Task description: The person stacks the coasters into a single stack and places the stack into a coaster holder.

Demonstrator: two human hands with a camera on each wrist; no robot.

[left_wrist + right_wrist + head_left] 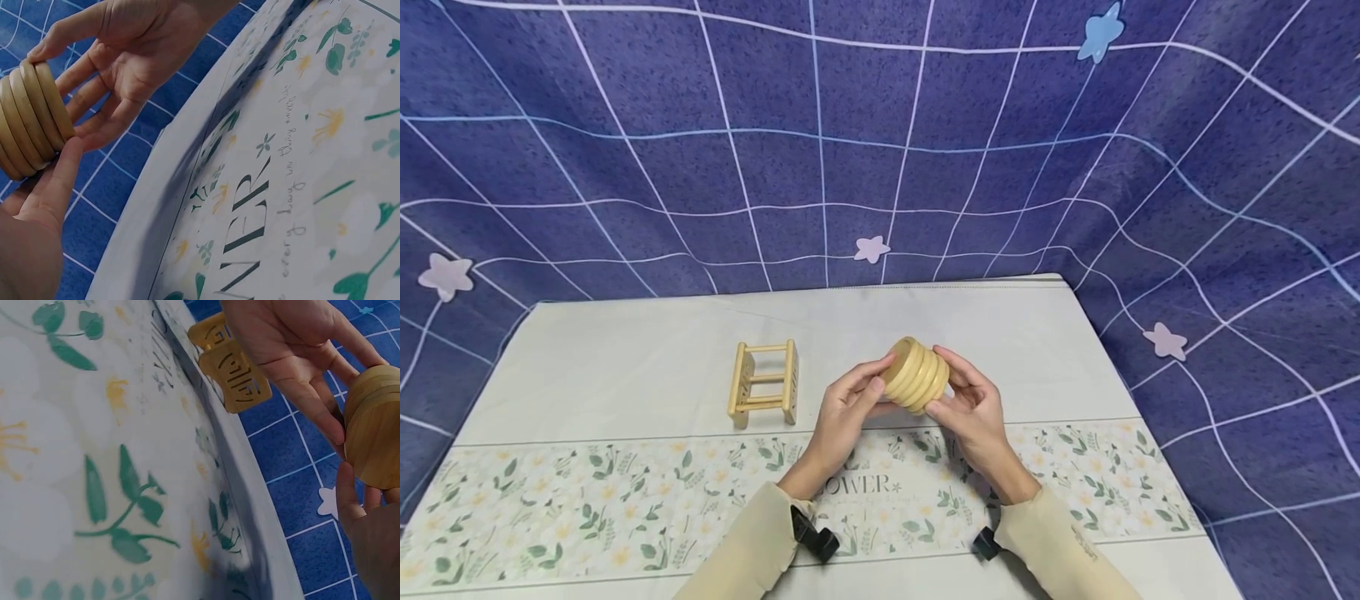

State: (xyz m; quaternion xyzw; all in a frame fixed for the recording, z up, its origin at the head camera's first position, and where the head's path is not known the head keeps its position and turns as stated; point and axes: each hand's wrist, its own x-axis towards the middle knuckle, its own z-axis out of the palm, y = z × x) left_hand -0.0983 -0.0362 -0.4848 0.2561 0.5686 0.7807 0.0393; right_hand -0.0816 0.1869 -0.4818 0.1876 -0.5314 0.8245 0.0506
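Between both hands, raised over the table, is a tilted stack of round wooden coasters (917,375). My left hand (846,408) grips the stack's left side, thumb on the flat face and fingers around the edge. From the right, my right hand (973,412) holds the other end between thumb and fingers. The layered rims of the coasters (28,119) show in the left wrist view, and a flat end face shows in the right wrist view. To the left, apart from both hands, a wooden coaster rack (765,383) with rods and cut-out side panels stands on the table.
A white tablecloth (640,358) with a floral printed band (647,500) covers the table. Behind and to the right hangs a blue curtain (865,167) with a grid of lines and star shapes. Dark wrist straps sit at both cuffs.
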